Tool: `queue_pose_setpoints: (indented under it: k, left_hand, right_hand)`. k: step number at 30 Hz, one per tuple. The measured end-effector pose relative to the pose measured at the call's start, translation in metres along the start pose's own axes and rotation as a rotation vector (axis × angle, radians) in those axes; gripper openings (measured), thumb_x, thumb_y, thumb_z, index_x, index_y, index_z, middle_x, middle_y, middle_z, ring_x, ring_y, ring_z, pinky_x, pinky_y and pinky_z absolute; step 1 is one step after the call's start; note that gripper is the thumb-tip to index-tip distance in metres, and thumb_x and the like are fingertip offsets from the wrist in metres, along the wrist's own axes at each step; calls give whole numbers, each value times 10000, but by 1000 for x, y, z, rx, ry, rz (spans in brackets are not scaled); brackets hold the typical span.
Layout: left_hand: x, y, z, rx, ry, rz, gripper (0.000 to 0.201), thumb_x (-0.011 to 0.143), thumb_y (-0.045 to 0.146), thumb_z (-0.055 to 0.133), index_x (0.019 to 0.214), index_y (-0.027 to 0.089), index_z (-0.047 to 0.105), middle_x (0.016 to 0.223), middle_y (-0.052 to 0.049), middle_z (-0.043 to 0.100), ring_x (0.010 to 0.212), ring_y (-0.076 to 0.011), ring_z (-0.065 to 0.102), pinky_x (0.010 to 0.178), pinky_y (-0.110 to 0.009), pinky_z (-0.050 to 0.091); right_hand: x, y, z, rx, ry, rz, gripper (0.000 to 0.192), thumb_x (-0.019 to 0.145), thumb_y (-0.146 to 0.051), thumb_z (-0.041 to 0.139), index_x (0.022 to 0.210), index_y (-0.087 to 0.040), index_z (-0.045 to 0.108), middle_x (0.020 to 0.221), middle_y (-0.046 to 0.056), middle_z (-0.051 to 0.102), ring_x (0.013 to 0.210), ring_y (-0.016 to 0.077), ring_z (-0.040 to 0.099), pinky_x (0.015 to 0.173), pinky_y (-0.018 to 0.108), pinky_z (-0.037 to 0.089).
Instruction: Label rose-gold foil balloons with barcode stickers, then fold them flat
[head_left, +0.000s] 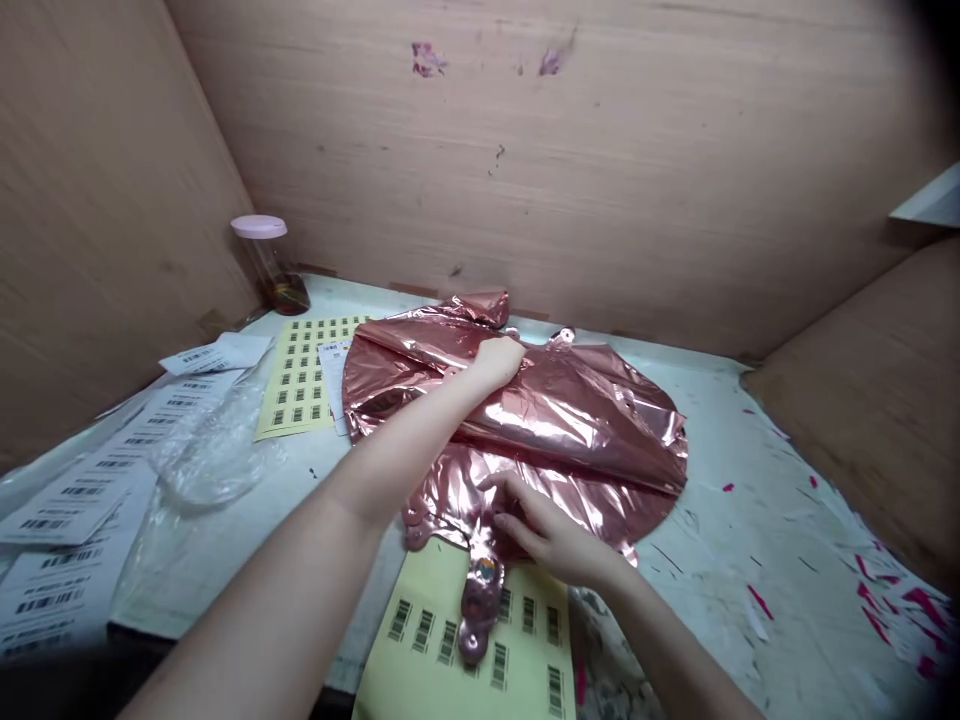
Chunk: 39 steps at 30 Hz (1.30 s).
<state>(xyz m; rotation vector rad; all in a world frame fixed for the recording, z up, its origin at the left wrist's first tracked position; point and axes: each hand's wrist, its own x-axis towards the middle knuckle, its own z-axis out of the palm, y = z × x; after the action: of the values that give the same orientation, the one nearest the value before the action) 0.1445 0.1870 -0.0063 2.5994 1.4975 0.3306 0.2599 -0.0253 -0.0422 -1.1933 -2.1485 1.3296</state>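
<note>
The left hand (499, 360) was closed on a folded-over flap of the rose-gold foil balloon (540, 420), pinching the crinkled film at its far edge; the right hand (547, 535) lay flat, fingers spread, pressing the balloon's near edge without gripping it. The balloon was deflated, glossy and creased — its top layer doubled back across the middle; it lay on the white worktable (750, 500). A sheet of barcode labels (480, 640) sat under the balloon's near tail; another label sheet (300, 380) lay just left of it; a pink-lidded jar (266, 260) stood beyond that.
</note>
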Motion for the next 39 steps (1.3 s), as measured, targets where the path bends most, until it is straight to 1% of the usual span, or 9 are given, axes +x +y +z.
queue_pose_setpoints:
  k: [4, 8, 14, 16, 21, 26, 29, 33, 39]
  left_hand:
    - [4, -8, 21, 70, 139, 135, 338, 973, 106, 371, 1146, 56, 657, 1221, -235, 626, 1257, -322, 495, 1035, -457, 352]
    - [-18, -15, 29, 85, 234, 353, 487, 989, 69, 279, 1387, 240, 503, 1499, -88, 438, 1406, -214, 345, 1163, -416, 220]
    - [-138, -13, 31, -24, 641, 643, 325, 940, 165, 486, 1251, 224, 563, 1346, -86, 566, 1276, -220, 460, 1072, -395, 383]
    - [-187, -13, 29, -73, 613, 755, 223, 924, 219, 538, 1132, 217, 619, 1192, -65, 660, 1140, -213, 544, 1011, -378, 440]
    - [-257, -2, 28, -1, 228, 1049, 216, 923, 166, 579, 1109, 136, 687, 1190, -72, 699, 1093, -190, 627, 1081, -337, 448]
    - [-263, 14, 48, -46, 325, 1074, 233, 905, 118, 585, 1081, 14, 695, 1086, -172, 731, 1017, -260, 699, 1019, -392, 525]
    - [-260, 17, 59, -329, 262, 951, 182, 913, 99, 565, 982, 54, 727, 934, -121, 765, 869, -204, 732, 865, -300, 592]
    - [-251, 17, 50, -765, -116, 441, 42, 814, 184, 736, 811, 148, 759, 764, -28, 765, 669, -129, 718, 642, -183, 573]
    - [-213, 8, 25, -1211, -656, 54, 131, 776, 226, 749, 887, 166, 787, 866, -34, 775, 819, -153, 719, 778, -224, 554]
  right_hand:
    - [17, 4, -13, -26, -121, 1, 263, 967, -194, 436, 1226, -236, 461, 1070, 47, 602, 840, 158, 568, 740, 301, 510]
    - [19, 11, -14, -65, -143, -30, 324, 968, -205, 441, 1286, -268, 456, 1106, 46, 612, 942, 181, 590, 794, 320, 513]
    - [12, 22, -4, -150, -1, -97, 289, 942, -174, 463, 1226, -219, 498, 1139, 88, 627, 972, 213, 590, 848, 372, 500]
    - [10, 24, 3, -197, 48, -124, 276, 936, -160, 456, 1204, -206, 505, 1143, 96, 628, 992, 219, 584, 861, 376, 490]
    - [8, 23, 22, -401, 113, 6, 273, 900, -159, 494, 1163, -199, 557, 979, 86, 680, 851, 216, 625, 741, 310, 470]
    - [12, 22, 26, -468, 206, 65, 274, 883, -221, 578, 1155, -201, 605, 926, 90, 710, 809, 238, 654, 706, 298, 464]
    - [24, 27, 14, -459, 296, 51, 263, 867, -214, 609, 1128, -178, 602, 1077, 125, 669, 986, 275, 628, 824, 351, 482]
    - [21, 25, -6, -433, 358, 32, 168, 896, -186, 574, 1060, -179, 608, 1068, 104, 612, 953, 233, 607, 829, 351, 485]
    - [-50, -5, -5, -172, 316, -88, 156, 973, -251, 523, 908, -221, 662, 889, 30, 591, 791, 147, 580, 690, 264, 454]
